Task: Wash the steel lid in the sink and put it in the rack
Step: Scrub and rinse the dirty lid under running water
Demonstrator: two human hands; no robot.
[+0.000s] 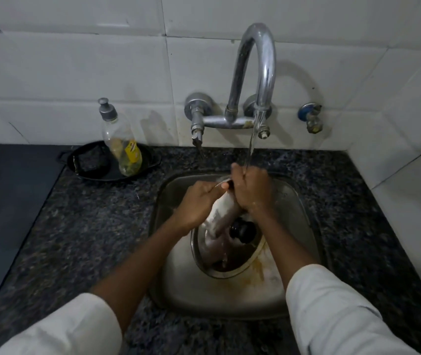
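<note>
A round steel lid [219, 254] with a black knob [241, 230] is held tilted over the steel sink [178, 283]. My left hand [199, 203] grips the lid's upper left rim. My right hand [251, 189] is closed over the lid's top edge, directly under the water stream [253, 142] running from the curved tap [258, 67]. The upper part of the lid is hidden behind both hands. No rack is in view.
A dish-soap bottle [122, 147] stands in a black tray [94, 172] on the dark granite counter [89, 226], back left of the sink. A small wall valve [312, 119] sits right of the tap. White tiled walls close off the back and right.
</note>
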